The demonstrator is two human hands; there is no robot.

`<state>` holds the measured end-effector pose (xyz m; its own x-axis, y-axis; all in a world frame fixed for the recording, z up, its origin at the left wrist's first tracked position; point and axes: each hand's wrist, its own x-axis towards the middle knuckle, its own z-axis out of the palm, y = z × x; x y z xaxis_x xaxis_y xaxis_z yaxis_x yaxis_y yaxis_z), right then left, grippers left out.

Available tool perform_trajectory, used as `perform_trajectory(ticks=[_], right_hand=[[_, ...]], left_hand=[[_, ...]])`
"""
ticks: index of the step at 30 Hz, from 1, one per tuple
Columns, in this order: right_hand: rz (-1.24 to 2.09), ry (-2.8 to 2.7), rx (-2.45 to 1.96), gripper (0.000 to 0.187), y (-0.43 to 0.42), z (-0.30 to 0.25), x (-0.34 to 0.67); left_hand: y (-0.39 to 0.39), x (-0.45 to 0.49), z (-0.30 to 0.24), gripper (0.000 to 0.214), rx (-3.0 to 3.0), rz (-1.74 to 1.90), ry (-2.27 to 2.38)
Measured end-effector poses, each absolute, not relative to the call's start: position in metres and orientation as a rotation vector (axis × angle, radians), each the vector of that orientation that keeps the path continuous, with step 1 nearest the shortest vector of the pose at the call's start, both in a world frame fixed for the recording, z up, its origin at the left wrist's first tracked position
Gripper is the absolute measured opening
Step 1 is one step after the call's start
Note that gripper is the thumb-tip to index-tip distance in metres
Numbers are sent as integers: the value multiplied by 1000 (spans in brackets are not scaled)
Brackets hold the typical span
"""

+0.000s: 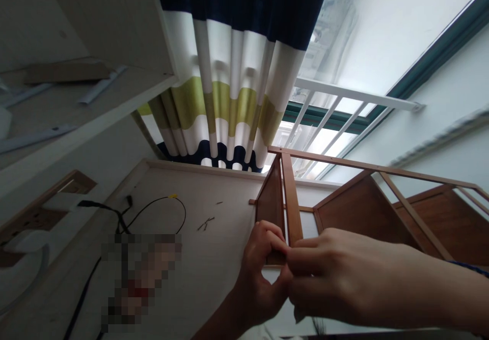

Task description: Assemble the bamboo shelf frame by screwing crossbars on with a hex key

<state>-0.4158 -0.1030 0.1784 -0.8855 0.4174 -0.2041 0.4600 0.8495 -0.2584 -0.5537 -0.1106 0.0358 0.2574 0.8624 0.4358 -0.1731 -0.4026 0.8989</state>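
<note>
Together, left hand, right hand, rack behind

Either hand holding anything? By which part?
Can't tell: the left hand and right hand come together in line with the wooden rack, hiding anything pinched between them.

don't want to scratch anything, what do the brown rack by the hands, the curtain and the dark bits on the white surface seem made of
The brown rack looks like smooth, low-sheen wood, from its reddish bars and panels. The curtain seems matte fabric, given its soft folds. The dark bits may be metal, being thin and screw-like; finish unclear at this size.
</note>
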Motion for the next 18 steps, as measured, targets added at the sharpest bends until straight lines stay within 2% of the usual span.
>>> perform_trajectory(ticks=[3,6,10,15,18], right_hand=[[-706,2880,720,10,-87,177,-423],[-805,2817,824,14,-77,177,-431],[-751,2705,1056,17,-73,176,-438],[-541,2689,1076,6,-79,177,-438],[-365,2765,927,13,-85,175,-438]], left_hand=[[-109,-554,36,13,1577,1346,634],[-111,-553,33,15,1612,1361,659],[-116,-546,25,28,1587,1512,756],[-118,-536,29,13,1433,1549,771],[-117,-534,38,16,1352,1512,697]])
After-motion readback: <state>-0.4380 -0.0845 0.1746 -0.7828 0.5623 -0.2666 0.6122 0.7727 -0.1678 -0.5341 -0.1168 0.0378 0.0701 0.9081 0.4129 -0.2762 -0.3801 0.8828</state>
